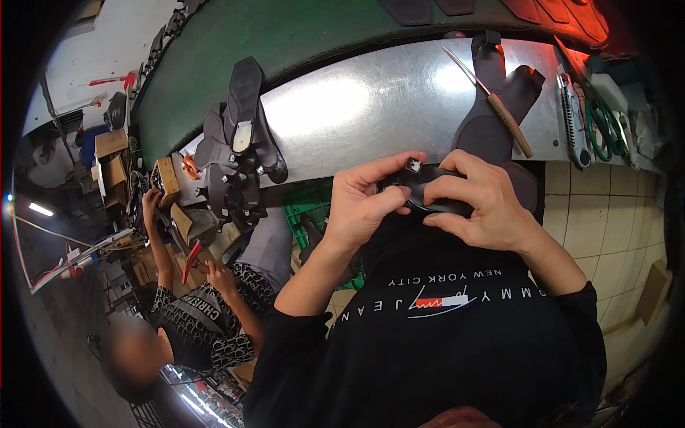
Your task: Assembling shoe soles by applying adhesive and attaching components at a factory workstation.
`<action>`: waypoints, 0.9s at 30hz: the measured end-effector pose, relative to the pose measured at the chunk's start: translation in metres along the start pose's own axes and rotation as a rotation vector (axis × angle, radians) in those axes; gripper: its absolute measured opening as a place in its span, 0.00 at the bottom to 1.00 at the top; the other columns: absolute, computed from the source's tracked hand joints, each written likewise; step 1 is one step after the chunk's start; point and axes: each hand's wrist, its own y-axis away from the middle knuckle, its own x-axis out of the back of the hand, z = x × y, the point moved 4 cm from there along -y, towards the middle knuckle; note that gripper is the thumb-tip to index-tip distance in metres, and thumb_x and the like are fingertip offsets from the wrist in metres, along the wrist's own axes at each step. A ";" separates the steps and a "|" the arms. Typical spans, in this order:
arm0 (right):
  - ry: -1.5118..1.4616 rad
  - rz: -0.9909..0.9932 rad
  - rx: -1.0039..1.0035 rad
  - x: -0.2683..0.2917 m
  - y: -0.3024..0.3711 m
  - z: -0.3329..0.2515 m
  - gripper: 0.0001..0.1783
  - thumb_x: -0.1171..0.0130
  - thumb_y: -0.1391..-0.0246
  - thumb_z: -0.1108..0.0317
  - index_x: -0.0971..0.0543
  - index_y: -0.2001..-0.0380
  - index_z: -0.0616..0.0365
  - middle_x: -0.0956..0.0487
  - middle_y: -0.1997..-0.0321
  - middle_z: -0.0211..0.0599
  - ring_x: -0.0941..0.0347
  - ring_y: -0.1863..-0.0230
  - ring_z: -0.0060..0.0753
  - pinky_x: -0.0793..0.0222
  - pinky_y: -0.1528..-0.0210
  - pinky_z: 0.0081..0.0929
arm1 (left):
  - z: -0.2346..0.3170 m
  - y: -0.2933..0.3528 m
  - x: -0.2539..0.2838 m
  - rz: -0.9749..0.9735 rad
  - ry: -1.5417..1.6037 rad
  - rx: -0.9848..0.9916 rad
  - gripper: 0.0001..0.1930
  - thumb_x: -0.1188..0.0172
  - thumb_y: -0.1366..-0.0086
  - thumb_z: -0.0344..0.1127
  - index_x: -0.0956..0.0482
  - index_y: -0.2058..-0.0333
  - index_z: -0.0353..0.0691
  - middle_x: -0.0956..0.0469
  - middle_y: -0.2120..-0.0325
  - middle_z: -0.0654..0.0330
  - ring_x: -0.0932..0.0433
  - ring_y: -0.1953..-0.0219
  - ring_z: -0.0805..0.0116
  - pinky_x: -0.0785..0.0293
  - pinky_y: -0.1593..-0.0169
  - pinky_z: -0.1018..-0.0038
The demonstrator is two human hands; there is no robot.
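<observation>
Close to my body, at the near edge of the metal worktop, I hold a black heeled shoe sole (417,192) in both hands. Its small heel tip points up between my hands. My left hand (362,203) grips the heel end, thumb and index finger closed about it. Curled over the other end is my right hand (479,201), its fingertips pressed on the black surface. Much of the sole is hidden by my fingers. Just beyond my right hand lie dark heeled soles (485,135), with a wooden-handled awl (508,123) resting across them.
The shiny metal worktop (335,107) borders a green surface (300,43). A pile of black heeled soles (239,178) lies left. A utility knife (571,121) and green-handled scissors (604,132) lie right. A green crate (307,207) stands below. At left, a co-worker (207,307) handles a red-handled tool (191,261).
</observation>
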 end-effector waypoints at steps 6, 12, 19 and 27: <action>0.034 0.127 0.081 -0.002 0.003 0.000 0.14 0.31 0.68 0.69 0.21 0.72 0.50 0.30 0.70 0.36 0.29 0.70 0.37 0.33 0.70 0.29 | 0.001 -0.002 0.003 -0.027 0.054 0.084 0.21 0.47 0.48 0.17 0.24 0.52 0.33 0.23 0.54 0.55 0.22 0.61 0.74 0.22 0.68 0.84; 0.141 0.218 0.224 0.006 0.005 -0.009 0.14 0.32 0.68 0.69 0.21 0.72 0.51 0.29 0.69 0.37 0.29 0.71 0.38 0.33 0.69 0.30 | 0.007 0.002 -0.003 -0.067 0.238 0.076 0.23 0.49 0.42 0.21 0.29 0.46 0.36 0.30 0.46 0.52 0.23 0.58 0.74 0.20 0.68 0.82; 0.123 0.232 0.128 0.007 0.009 -0.010 0.14 0.36 0.60 0.74 0.25 0.66 0.59 0.25 0.73 0.37 0.28 0.74 0.39 0.33 0.71 0.32 | -0.003 0.003 0.004 -0.192 0.015 0.201 0.18 0.47 0.38 0.29 0.27 0.49 0.37 0.23 0.66 0.65 0.26 0.69 0.81 0.25 0.70 0.84; 0.075 0.222 0.090 0.008 0.009 -0.005 0.13 0.34 0.58 0.72 0.27 0.69 0.60 0.24 0.75 0.38 0.28 0.75 0.40 0.33 0.72 0.31 | -0.004 0.000 0.001 -0.125 -0.006 0.209 0.15 0.45 0.41 0.26 0.25 0.54 0.31 0.21 0.66 0.59 0.22 0.67 0.76 0.21 0.64 0.80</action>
